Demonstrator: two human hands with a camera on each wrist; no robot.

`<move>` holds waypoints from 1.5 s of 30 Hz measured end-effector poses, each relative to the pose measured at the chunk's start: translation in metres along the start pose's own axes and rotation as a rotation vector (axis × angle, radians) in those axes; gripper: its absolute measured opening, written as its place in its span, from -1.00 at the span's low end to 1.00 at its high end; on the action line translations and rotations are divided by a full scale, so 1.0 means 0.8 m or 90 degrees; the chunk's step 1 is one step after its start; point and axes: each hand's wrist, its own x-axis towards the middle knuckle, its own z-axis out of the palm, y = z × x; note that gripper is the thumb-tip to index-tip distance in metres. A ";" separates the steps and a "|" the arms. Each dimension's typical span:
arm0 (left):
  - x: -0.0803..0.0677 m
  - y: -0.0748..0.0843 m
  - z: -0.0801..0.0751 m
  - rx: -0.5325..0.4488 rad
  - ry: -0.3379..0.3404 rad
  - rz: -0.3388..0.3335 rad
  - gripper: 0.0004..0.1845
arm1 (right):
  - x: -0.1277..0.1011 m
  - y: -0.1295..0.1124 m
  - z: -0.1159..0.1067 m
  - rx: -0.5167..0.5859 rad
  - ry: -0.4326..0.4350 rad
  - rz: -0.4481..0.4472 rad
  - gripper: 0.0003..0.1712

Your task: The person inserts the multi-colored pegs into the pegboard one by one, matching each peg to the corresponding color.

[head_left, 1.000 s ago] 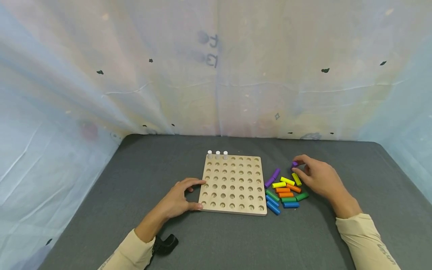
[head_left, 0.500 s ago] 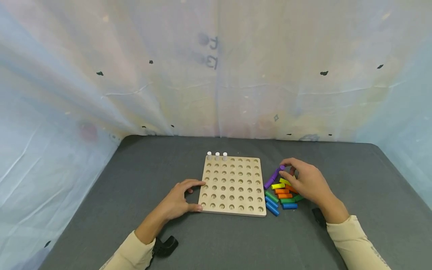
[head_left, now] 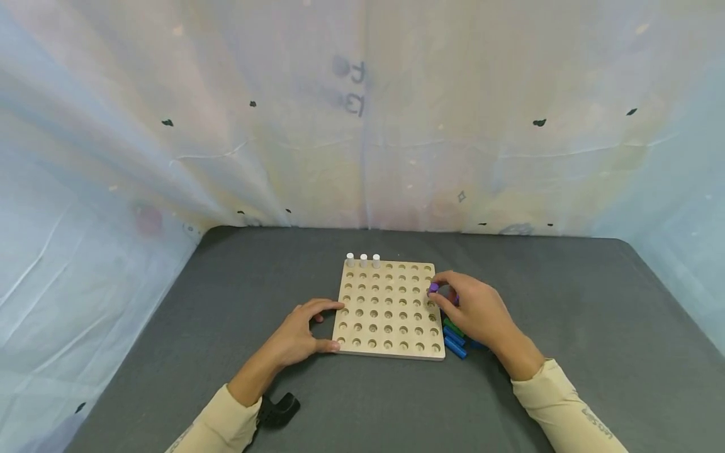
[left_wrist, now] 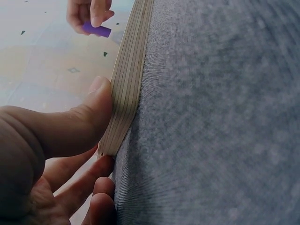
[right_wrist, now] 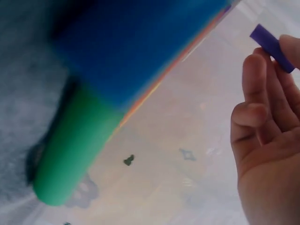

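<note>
The left hand (head_left: 297, 333) lies on the gray table (head_left: 170, 352), with a tan sleeve (head_left: 212, 428) on its arm. A small black thing (head_left: 277, 410) sits on the table close to that wrist. This hand grips the left edge of the wooden board (head_left: 388, 309): the thumb (left_wrist: 89, 112) presses on the side and the fingers (left_wrist: 79, 185) curl by the corner. The board is full of round holes. Three white pegs (head_left: 363, 260) stand in the far row, well past the left hand's fingertips. On the other side of the board is the right hand (head_left: 476, 311). It pinches a purple peg (head_left: 433, 287) between the thumb and fingertips. The peg is over the right edge of the board, near a hole there. I cannot tell if the peg touches the board. In the right wrist view the purple peg (right_wrist: 271, 47) sticks out past the fingertips. Under the right hand and just beside the board lie more pegs. A green peg (head_left: 453, 327) and blue pegs (head_left: 455, 343) peek out below the palm. The rest of the pile is hidden by the hand.
</note>
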 end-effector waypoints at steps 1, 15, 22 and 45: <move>0.000 0.000 0.000 0.001 0.001 0.000 -0.28 | 0.002 -0.003 0.002 0.001 0.001 -0.005 -0.74; 0.000 0.001 0.000 -0.004 0.002 -0.004 -0.27 | 0.024 -0.037 0.022 -0.007 -0.051 -0.033 -0.76; 0.002 0.002 0.001 -0.003 0.004 -0.007 -0.27 | 0.036 -0.046 0.020 -0.017 -0.076 -0.048 -0.80; 0.003 0.002 -0.002 0.004 0.003 -0.005 -0.28 | 0.131 -0.068 0.059 0.022 -0.156 -0.083 -0.81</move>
